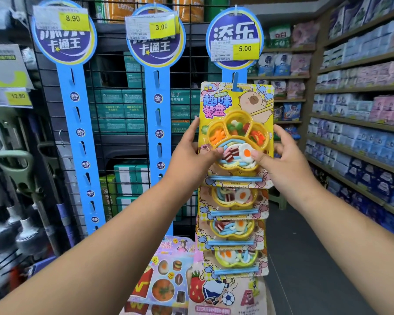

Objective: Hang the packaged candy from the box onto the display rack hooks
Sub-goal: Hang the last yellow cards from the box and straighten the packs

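A retail shop is shown: yellow price labels (245, 49) are fixed to blue hanging display strips (163, 110) on a wire grid (114, 71), and aisle shelves (355, 89) are stocked with packaged goods.

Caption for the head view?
At the rightmost display strip, left hand and right hand grip the top candy pack.

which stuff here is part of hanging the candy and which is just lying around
Job in hand:
candy pack, gripped by left hand and right hand
right strip, at whose top hook the pack is held
three hung packs below
empty middle strip and left strip

Just around:
cleaning tools
green boxes
shelf goods
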`<state>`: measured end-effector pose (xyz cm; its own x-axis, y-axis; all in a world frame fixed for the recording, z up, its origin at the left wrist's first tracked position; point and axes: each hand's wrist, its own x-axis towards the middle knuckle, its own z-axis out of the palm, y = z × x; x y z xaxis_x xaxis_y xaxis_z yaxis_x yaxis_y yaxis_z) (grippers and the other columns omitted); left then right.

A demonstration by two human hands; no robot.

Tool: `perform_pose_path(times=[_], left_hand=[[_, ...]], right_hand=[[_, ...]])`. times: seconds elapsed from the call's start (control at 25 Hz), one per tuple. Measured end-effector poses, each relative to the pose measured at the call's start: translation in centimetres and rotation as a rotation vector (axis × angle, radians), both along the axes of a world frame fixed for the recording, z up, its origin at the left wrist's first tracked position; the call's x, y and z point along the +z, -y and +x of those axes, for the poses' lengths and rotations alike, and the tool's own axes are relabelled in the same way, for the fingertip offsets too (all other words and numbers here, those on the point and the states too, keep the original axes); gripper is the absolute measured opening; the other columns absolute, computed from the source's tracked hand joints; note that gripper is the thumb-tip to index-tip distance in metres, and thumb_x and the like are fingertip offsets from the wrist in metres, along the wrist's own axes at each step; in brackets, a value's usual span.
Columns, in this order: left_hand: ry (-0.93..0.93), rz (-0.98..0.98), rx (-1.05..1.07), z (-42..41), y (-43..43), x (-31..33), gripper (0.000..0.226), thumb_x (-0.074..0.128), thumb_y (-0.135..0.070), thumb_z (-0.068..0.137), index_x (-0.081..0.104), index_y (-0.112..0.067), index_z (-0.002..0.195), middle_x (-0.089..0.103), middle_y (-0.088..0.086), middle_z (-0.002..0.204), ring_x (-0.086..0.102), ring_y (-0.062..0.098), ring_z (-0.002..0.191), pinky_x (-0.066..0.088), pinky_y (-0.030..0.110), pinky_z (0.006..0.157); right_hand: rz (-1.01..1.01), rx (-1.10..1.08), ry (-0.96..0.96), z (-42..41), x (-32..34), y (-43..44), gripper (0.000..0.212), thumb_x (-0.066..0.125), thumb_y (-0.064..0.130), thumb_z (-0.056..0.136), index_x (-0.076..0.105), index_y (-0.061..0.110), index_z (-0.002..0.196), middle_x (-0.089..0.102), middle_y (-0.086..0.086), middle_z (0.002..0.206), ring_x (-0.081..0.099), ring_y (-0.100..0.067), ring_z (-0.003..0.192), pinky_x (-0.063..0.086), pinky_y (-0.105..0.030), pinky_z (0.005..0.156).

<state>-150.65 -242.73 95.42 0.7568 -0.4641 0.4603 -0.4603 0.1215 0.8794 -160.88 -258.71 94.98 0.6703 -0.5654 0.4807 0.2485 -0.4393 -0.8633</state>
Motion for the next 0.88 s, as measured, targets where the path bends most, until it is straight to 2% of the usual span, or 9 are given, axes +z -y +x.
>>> perform_pose_path(times=[0.12,0.2,0.32,0.44,0.52,0.6,0.68,0.76,0.88], left_hand=[[0.071,0.069,0.074,0.0,-0.1,-0.6,0.086,0.076,-0.026,0.087,0.024,-0.037,0.155,0.066,0.002,0.128,0.067,0.014,0.114,0.055,0.034,0.098],[0.148,0.126,0.149,0.1,-0.2,-0.9,0.086,0.075,-0.041,0.082,0.027,-0.038,0.153,0.06,0.002,0.133,0.06,0.016,0.122,0.05,0.042,0.105],[0.159,0.165,0.204,-0.3,-0.9,-1.7,0.082,0.074,-0.039,0.086,0.029,-0.031,0.154,0.046,0.002,0.143,0.048,0.016,0.132,0.042,0.041,0.113],[0.04,0.164,0.163,-0.8,-1.6,-3.8,0.083,0.072,-0.042,0.089,0.025,-0.032,0.156,0.038,-0.003,0.156,0.038,0.015,0.142,0.036,0.043,0.117],[-0.06,0.148,0.115,-1.4,-1.7,-5.5,0.08,0.068,-0.045,0.09,0.024,-0.034,0.156,0.038,-0.008,0.157,0.04,0.011,0.141,0.036,0.04,0.116],[-0.142,0.122,0.087,-1.9,-1.4,-7.2,0.076,0.064,-0.051,0.088,0.029,-0.039,0.154,0.044,-0.012,0.153,0.045,0.007,0.134,0.041,0.039,0.112],[-0.182,0.111,0.082,-2.4,-1.0,-8.5,0.067,0.059,-0.062,0.081,0.041,-0.046,0.144,0.051,-0.012,0.148,0.054,0.013,0.13,0.052,0.049,0.1],[-0.195,0.114,0.087,-3.1,-0.4,-9.6,0.071,0.055,-0.069,0.075,0.045,-0.044,0.14,0.052,-0.006,0.146,0.061,0.02,0.123,0.059,0.052,0.086],[-0.231,0.116,0.105,-3.6,0.3,-10.5,0.082,0.057,-0.06,0.078,0.033,-0.033,0.152,0.062,-0.006,0.126,0.072,0.026,0.099,0.06,0.055,0.081]], right_hand=[[-0.078,-0.071,-0.072,-0.3,-0.5,-0.1,0.072,0.071,0.028,0.089,0.033,0.034,0.149,0.061,0.005,0.12,0.061,-0.007,0.103,0.052,-0.037,0.092],[-0.125,-0.135,-0.1,-0.4,-0.8,-0.2,0.071,0.072,0.031,0.088,0.036,0.033,0.149,0.053,0.003,0.129,0.056,-0.007,0.107,0.048,-0.038,0.098],[-0.115,-0.195,-0.129,-0.7,-1.6,0.3,0.073,0.072,0.039,0.086,0.034,0.036,0.148,0.04,0.001,0.148,0.043,-0.018,0.132,0.039,-0.046,0.11],[-0.011,-0.159,-0.176,-1.1,-3.9,0.5,0.076,0.069,0.043,0.088,0.028,0.037,0.152,0.034,0.004,0.156,0.037,-0.018,0.14,0.035,-0.047,0.114],[0.073,-0.109,-0.189,-1.1,-5.8,0.3,0.077,0.067,0.045,0.09,0.024,0.038,0.153,0.033,0.007,0.158,0.036,-0.017,0.142,0.035,-0.046,0.114],[0.138,-0.065,-0.194,-1.2,-7.2,-0.2,0.075,0.063,0.043,0.093,0.022,0.037,0.154,0.036,0.009,0.156,0.04,-0.014,0.138,0.039,-0.037,0.108],[0.183,-0.008,-0.188,-1.0,-8.3,-0.6,0.062,0.059,0.038,0.097,0.03,0.041,0.151,0.052,0.017,0.142,0.053,-0.006,0.123,0.045,-0.031,0.099],[0.188,0.033,-0.177,-0.7,-9.3,-0.8,0.049,0.058,0.034,0.098,0.041,0.046,0.143,0.064,0.026,0.122,0.063,0.0,0.108,0.052,-0.032,0.096],[0.2,0.092,-0.144,-0.7,-10.2,-0.6,0.056,0.061,0.033,0.096,0.037,0.05,0.144,0.066,0.024,0.121,0.066,-0.001,0.108,0.054,-0.037,0.094]])
